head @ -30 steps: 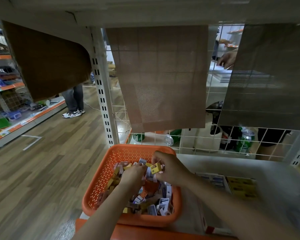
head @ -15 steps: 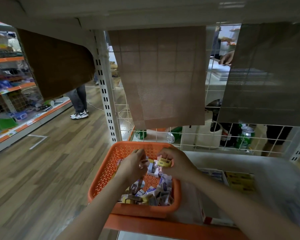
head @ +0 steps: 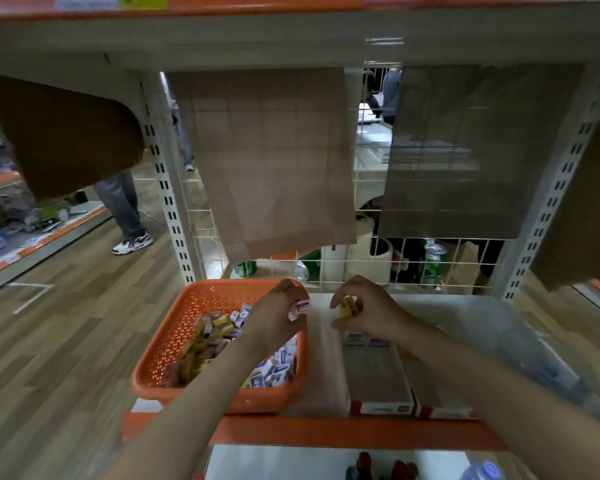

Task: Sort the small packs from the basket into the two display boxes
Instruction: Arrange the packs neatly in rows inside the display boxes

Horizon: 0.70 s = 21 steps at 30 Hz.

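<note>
Pinched in my right hand [head: 371,315] was a yellow pack [head: 348,306]; my left hand [head: 279,311] held a pink pack [head: 301,308] over the orange basket [head: 187,323] rim. Both display boxes [head: 378,379] lay lower right of centre — nearest my right hand.

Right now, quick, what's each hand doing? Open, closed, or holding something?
Left hand: closed, pinching a pink pack.
Right hand: closed, pinching a yellow pack.
</note>
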{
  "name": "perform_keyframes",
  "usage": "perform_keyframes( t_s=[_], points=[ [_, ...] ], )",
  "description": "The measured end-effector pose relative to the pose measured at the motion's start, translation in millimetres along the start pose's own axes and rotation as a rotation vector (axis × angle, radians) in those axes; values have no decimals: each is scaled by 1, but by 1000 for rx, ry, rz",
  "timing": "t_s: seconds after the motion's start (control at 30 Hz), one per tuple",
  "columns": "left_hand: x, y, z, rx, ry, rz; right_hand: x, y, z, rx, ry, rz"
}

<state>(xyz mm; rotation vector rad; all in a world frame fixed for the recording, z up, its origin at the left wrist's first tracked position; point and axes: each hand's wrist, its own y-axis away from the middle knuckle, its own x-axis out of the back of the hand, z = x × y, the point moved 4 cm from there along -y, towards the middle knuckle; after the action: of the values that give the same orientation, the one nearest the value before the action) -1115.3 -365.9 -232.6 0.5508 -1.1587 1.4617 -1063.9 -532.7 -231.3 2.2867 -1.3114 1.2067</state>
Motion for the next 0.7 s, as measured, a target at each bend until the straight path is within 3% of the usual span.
perform_keyframes(
  t_s=[0.2,0.5,0.7],
  points=[
    [-23,-13,28,-24,17,-48,32,28,41,-183,-9,-36],
    [-50,-25,68,-71,11,-89,75,71,95,-294,235,91],
    [-75,-29,86,-76,-41,-155,82,83,125,-332,256,140]
  ],
)
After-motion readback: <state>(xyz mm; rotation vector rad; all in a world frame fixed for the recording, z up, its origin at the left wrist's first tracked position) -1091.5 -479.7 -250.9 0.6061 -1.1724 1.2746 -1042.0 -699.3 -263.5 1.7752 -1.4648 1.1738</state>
